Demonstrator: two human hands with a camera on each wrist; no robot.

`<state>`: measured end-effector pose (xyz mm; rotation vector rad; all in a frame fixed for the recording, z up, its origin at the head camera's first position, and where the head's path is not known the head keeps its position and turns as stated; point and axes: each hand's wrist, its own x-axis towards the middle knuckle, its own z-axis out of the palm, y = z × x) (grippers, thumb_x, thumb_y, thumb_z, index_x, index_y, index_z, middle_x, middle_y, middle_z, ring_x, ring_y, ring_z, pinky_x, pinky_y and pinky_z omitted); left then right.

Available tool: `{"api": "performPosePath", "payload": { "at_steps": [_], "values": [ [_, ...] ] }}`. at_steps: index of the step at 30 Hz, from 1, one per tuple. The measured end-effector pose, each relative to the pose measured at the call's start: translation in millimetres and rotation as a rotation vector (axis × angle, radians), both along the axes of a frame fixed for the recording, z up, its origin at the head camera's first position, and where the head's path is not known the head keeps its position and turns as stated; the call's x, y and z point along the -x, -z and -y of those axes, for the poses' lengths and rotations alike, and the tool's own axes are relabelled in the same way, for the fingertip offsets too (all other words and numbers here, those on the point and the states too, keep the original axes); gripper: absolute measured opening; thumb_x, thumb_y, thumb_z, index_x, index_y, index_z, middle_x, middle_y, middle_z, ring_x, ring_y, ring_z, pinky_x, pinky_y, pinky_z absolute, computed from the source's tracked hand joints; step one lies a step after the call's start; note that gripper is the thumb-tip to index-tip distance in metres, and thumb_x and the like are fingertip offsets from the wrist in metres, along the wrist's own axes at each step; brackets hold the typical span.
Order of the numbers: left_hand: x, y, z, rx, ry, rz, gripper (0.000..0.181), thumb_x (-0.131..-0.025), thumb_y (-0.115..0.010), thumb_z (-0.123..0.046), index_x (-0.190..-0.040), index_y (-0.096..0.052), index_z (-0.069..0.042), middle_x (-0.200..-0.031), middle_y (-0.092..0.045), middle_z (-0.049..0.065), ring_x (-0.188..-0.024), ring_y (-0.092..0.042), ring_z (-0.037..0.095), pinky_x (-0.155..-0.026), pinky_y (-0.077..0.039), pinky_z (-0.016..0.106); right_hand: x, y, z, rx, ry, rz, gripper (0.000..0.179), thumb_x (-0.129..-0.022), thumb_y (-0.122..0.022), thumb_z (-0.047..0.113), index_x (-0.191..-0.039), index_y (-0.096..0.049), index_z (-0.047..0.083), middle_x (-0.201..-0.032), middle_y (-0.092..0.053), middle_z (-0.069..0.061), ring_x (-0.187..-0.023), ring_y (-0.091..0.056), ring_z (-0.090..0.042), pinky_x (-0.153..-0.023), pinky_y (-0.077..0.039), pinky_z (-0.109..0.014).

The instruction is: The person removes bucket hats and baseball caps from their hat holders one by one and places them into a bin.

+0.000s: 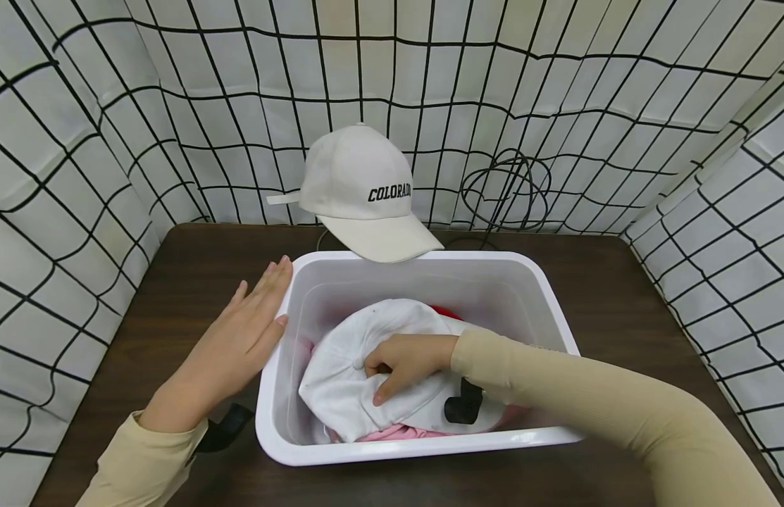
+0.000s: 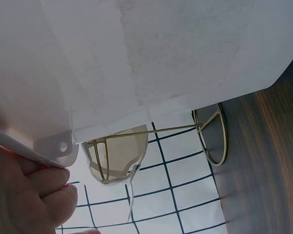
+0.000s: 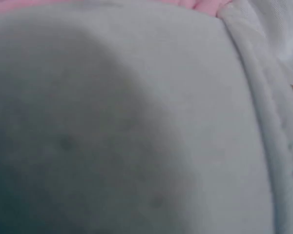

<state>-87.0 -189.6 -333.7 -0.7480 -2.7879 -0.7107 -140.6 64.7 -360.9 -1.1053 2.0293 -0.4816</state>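
Observation:
Inside a white plastic bin (image 1: 411, 453) lies a white cap (image 1: 341, 373), its crown to the left and its brim reaching right under my right wrist. My right hand (image 1: 407, 362) is on the crown near its top, fingers and thumb bent in and gripping the fabric. The cap's surface (image 3: 210, 97) fills the right wrist view. My left hand (image 1: 246, 331) rests against the bin's left rim, fingers fairly straight. From below, the left wrist view has that hand (image 2: 29, 195) beside the rim's corner.
Pink cloth (image 1: 401, 432) and something red (image 1: 445, 311) show beneath the cap. Behind the bin, a cream cap (image 1: 360, 176) lettered "COLORADO" sits on a wire stand (image 2: 223, 141). A black cable coil (image 1: 512, 186) hangs on the grid wall; the table (image 1: 201, 282) is dark wood.

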Motion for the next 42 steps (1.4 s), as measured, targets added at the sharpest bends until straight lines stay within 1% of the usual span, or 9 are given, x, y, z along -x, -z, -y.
{"api": "performPosePath", "payload": {
  "at_steps": [5, 8, 10, 14, 18, 22, 25, 32, 42],
  "values": [
    [-0.3, 0.8, 0.0, -0.009, 0.003, 0.002, 0.060, -0.099, -0.041, -0.019, -0.151, -0.013, -0.005, -0.155, -0.017, 0.012, -0.141, -0.017, 0.031, -0.112, -0.007, 0.053, 1.9, -9.6, -1.7, -0.055, 0.017, -0.082, 0.022, -0.080, -0.076, 0.024, -0.073, -0.057, 0.017, -0.063, -0.043, 0.009, -0.062, -0.040, -0.004, -0.059, -0.033, -0.018],
    [-0.5, 0.9, 0.1, -0.010, 0.003, 0.002, 0.061, -0.099, -0.041, -0.019, -0.151, -0.013, -0.005, -0.156, -0.016, 0.012, -0.141, -0.017, 0.030, -0.112, -0.007, 0.053, 6.6, -18.9, -4.6, -0.013, 0.038, -0.094, 0.018, -0.079, -0.077, 0.021, -0.073, -0.061, 0.017, -0.065, -0.050, 0.010, -0.063, -0.044, -0.004, -0.061, -0.037, -0.018],
    [-0.3, 0.5, 0.2, -0.010, 0.002, -0.001, 0.061, -0.099, -0.041, -0.019, -0.151, -0.013, -0.005, -0.156, -0.016, 0.012, -0.141, -0.017, 0.031, -0.112, -0.007, 0.052, 10.1, -24.3, -6.3, 0.031, 0.030, -0.086, 0.016, -0.078, -0.078, 0.018, -0.073, -0.063, 0.016, -0.065, -0.052, 0.009, -0.063, -0.045, -0.004, -0.061, -0.038, -0.018],
    [0.5, -0.4, 0.2, -0.008, 0.003, -0.007, 0.061, -0.100, -0.041, -0.020, -0.152, -0.013, -0.006, -0.156, -0.016, 0.012, -0.141, -0.017, 0.031, -0.112, -0.007, 0.052, 14.9, -31.4, -9.4, 0.050, -0.007, -0.049, 0.016, -0.077, -0.078, 0.012, -0.072, -0.063, 0.013, -0.065, -0.053, 0.009, -0.063, -0.046, -0.003, -0.060, -0.039, -0.017],
    [1.5, -0.9, -0.2, -0.006, 0.007, -0.007, 0.060, -0.100, -0.040, -0.020, -0.152, -0.013, -0.007, -0.156, -0.016, 0.012, -0.141, -0.017, 0.031, -0.112, -0.008, 0.053, 17.9, -36.2, -13.5, -0.027, -0.034, 0.008, 0.017, -0.075, -0.079, 0.007, -0.071, -0.063, 0.012, -0.064, -0.052, 0.009, -0.061, -0.045, -0.002, -0.059, -0.038, -0.016],
    [1.9, -1.5, -0.4, -0.005, 0.006, 0.002, 0.060, -0.100, -0.040, -0.020, -0.151, -0.013, -0.006, -0.156, -0.017, 0.013, -0.142, -0.017, 0.031, -0.112, -0.008, 0.054, 22.5, -42.2, -19.3, -0.124, -0.072, 0.109, 0.018, -0.073, -0.078, 0.003, -0.069, -0.062, 0.010, -0.060, -0.051, 0.007, -0.055, -0.043, -0.003, -0.054, -0.036, -0.016],
    [1.5, -1.8, -0.3, -0.007, 0.001, 0.008, 0.060, -0.100, -0.040, -0.019, -0.151, -0.013, -0.005, -0.156, -0.016, 0.013, -0.142, -0.017, 0.030, -0.112, -0.008, 0.054, 26.3, -46.7, -23.5, -0.178, -0.080, 0.159, 0.021, -0.071, -0.079, 0.001, -0.068, -0.060, 0.009, -0.058, -0.050, 0.006, -0.052, -0.044, -0.005, -0.053, -0.038, -0.017],
    [0.3, -1.6, -0.3, -0.004, -0.003, 0.008, 0.060, -0.100, -0.039, -0.020, -0.151, -0.013, -0.005, -0.156, -0.016, 0.013, -0.142, -0.016, 0.030, -0.112, -0.008, 0.054, 26.8, -44.8, -25.0, -0.252, -0.082, 0.140, 0.029, -0.071, -0.080, 0.002, -0.062, -0.054, 0.012, -0.058, -0.049, 0.006, -0.053, -0.046, -0.006, -0.055, -0.039, -0.017],
    [0.9, -2.2, -0.9, 0.000, -0.003, 0.007, 0.060, -0.100, -0.040, -0.020, -0.151, -0.013, -0.005, -0.156, -0.016, 0.013, -0.142, -0.017, 0.031, -0.112, -0.007, 0.053, 20.1, -31.5, -19.0, -0.327, -0.015, 0.132, 0.031, -0.071, -0.080, 0.002, -0.059, -0.053, 0.012, -0.055, -0.045, 0.005, -0.043, -0.040, -0.008, -0.044, -0.034, -0.018]
  ]
}}
